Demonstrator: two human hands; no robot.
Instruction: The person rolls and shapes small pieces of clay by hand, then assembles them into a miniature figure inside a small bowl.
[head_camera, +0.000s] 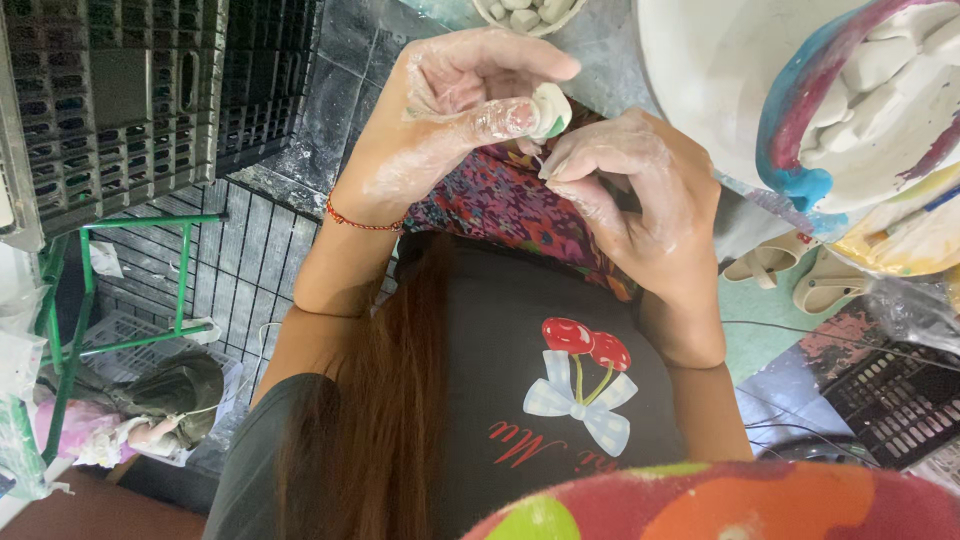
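My left hand (455, 95), dusted with white powder, pinches a small white clay piece (550, 108) with a green spot between thumb and fingers. A thin red string bracelet (360, 222) circles that wrist. My right hand (630, 195) is closed on a thin tool whose tip touches the underside of the white piece; the tool is mostly hidden in the fingers. Both hands hover above my lap, over a patterned cloth (500, 200) and a dark shirt.
A large white basin (720, 70) holds a white moulded form with blue and red paint (870, 110) at top right. A small bowl of white pieces (528, 12) sits at the top. Dark plastic crates (120, 100) stand left, a green metal frame (120, 260) below, sandals (790, 270) right.
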